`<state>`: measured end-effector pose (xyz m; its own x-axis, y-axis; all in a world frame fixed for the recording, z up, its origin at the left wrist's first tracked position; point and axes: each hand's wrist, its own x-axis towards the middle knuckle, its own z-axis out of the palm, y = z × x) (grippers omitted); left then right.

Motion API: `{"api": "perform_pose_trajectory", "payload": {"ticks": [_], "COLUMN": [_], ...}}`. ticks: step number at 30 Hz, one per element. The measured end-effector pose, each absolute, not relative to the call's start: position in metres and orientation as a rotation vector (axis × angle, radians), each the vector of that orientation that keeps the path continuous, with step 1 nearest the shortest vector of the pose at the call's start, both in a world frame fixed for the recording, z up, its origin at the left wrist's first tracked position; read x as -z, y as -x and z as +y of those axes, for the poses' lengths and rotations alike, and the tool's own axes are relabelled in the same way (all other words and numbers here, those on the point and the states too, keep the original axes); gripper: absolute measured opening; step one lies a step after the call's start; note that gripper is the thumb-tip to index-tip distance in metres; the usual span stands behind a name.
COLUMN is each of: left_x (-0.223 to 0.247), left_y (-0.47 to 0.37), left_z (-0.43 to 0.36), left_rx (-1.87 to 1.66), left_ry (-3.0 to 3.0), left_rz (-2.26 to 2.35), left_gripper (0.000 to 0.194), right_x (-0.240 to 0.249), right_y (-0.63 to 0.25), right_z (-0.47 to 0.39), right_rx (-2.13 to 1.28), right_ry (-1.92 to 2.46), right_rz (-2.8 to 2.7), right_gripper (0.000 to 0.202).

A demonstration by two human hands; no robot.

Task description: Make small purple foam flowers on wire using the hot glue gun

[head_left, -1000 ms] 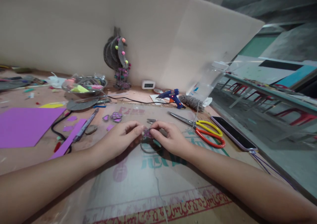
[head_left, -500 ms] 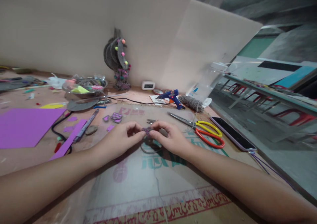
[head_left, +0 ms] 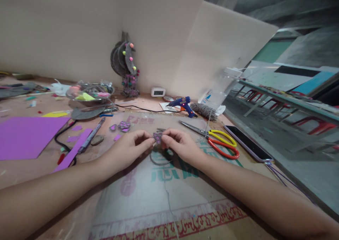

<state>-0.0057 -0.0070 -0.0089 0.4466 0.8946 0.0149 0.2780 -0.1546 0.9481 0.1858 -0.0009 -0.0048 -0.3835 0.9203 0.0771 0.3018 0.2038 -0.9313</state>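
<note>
Tabletop [head_left: 16,107] and purple sheet [head_left: 29,137] both run out of frame at left. The left hand [head_left: 132,144] and right hand [head_left: 182,146] are close, each pinching with thumb and fingers. Below them a gray ring [head_left: 160,164] shows its lower curve, the rest hard to follow. Held between both hands' fingertips is a small purple-and-gray piece [head_left: 157,137], its edges partly covered, its outline unclear.

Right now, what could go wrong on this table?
The blue glue gun shows a red light, so it might burn someone. The phone lies near the table's edge and could get knocked off. The small purple-gray piece, held between the left hand and right hand, might slip.
</note>
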Motion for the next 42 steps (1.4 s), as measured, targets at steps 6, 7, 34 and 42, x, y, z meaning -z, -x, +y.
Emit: {"api": "perform_pose_trajectory", "payload": {"ticks": [6,7,34,42], "left_x": [0.009,0.009,0.011,0.001], "left_y": [0.005,0.005,0.006,0.006], "left_z": [-0.007,-0.006,-0.004,-0.005], "left_rx": [-0.755,-0.755,-0.842,-0.790], "left_ry": [-1.651,-1.652,-1.497,-1.532], "left_rz": [1.035,1.033,0.915,1.023], "left_gripper": [0.027,0.027,0.040,0.031], "right_x": [0.006,0.005,0.005,0.005], "right_y": [-0.188,-0.187,-0.188,-0.193], "right_z": [0.001,0.001,-0.007,-0.006], "right_rx": [-1.163,-1.161,-0.316,-0.040], "right_ry": [1.094,1.103,1.038,0.833], "right_rz": [-1.743,-1.743,-2.165,-2.412], "right_gripper": [0.029,0.028,0.011,0.013]}}
